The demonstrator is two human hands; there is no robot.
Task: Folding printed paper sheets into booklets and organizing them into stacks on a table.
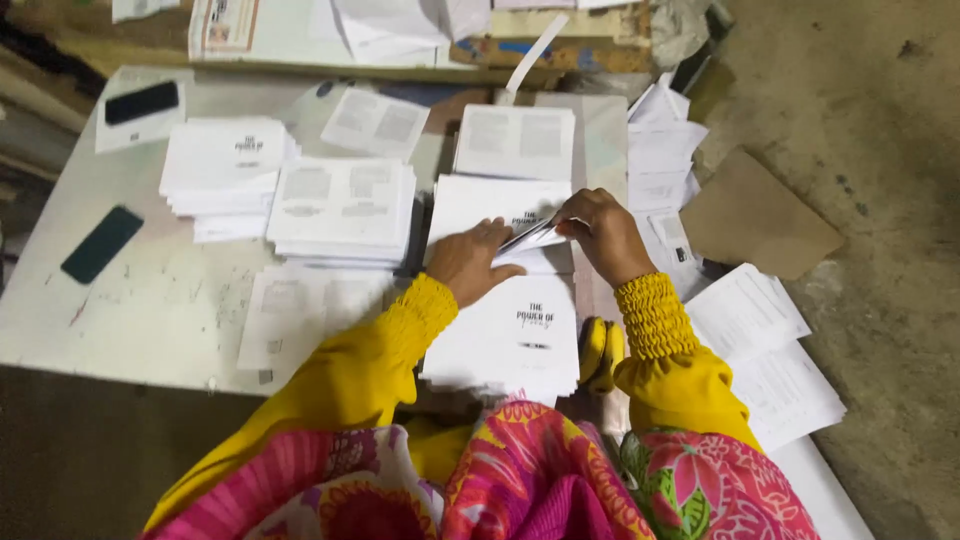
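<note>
Paper stacks (340, 205) are lying on the table (150, 310), two phones (102, 243) sitting left of them, loose sheets (765, 350) lying right.

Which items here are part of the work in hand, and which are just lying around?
In hand:
left hand
right hand
folded sheet pinched between them
printed stack under the hands
nearest printed stack

Lying about:
dark phone
second phone
brown card on the floor
loose sheets on the right
</note>
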